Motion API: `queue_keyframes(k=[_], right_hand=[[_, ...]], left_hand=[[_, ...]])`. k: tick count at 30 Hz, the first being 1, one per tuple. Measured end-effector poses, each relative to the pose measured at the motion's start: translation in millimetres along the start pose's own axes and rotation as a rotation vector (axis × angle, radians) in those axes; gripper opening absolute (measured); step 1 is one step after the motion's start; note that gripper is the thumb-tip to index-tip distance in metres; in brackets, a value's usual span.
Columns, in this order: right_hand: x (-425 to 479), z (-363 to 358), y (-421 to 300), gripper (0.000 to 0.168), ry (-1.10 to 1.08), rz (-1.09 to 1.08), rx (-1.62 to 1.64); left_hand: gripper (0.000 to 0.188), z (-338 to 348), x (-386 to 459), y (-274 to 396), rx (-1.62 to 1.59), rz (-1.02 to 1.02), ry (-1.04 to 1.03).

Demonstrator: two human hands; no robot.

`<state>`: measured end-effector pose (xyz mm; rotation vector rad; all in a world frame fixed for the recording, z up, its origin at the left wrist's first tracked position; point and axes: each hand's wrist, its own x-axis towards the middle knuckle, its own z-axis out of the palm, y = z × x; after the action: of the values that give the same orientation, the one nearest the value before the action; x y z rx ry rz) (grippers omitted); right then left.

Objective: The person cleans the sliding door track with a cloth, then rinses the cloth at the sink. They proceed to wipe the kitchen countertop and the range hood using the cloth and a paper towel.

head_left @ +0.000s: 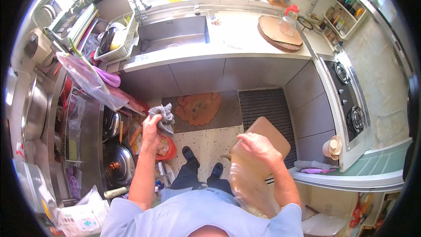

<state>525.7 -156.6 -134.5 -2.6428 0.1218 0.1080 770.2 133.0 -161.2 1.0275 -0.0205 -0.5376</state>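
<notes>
A crumpled grey cloth (165, 116) is bunched in my left hand (152, 127), held in the air above a red bin (168, 149) with scraps in it. On the other side, my right hand (258, 145) curls over the edge of what looks like a tan chair (271, 136). Its rounded flat part lies beyond the hand. The nearer part is covered in clear plastic wrap (245, 184), and my forearm hides some of it.
Ahead runs a counter with a steel sink (174, 31), a dish basket (126, 41) and a round chopping board (263, 36). A gas hob (345, 95) stands right. Pots and lids (120, 164) fill the left shelves. Two mats (197, 107) lie on the floor.
</notes>
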Motion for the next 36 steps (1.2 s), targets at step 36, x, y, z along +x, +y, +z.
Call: queue_keyframes(k=[36], right_hand=[[627, -48, 64, 0.026, -0.224, -0.157, 0.163]], left_hand=[[0.023, -36, 435, 136, 0.182, 0.185, 0.147]])
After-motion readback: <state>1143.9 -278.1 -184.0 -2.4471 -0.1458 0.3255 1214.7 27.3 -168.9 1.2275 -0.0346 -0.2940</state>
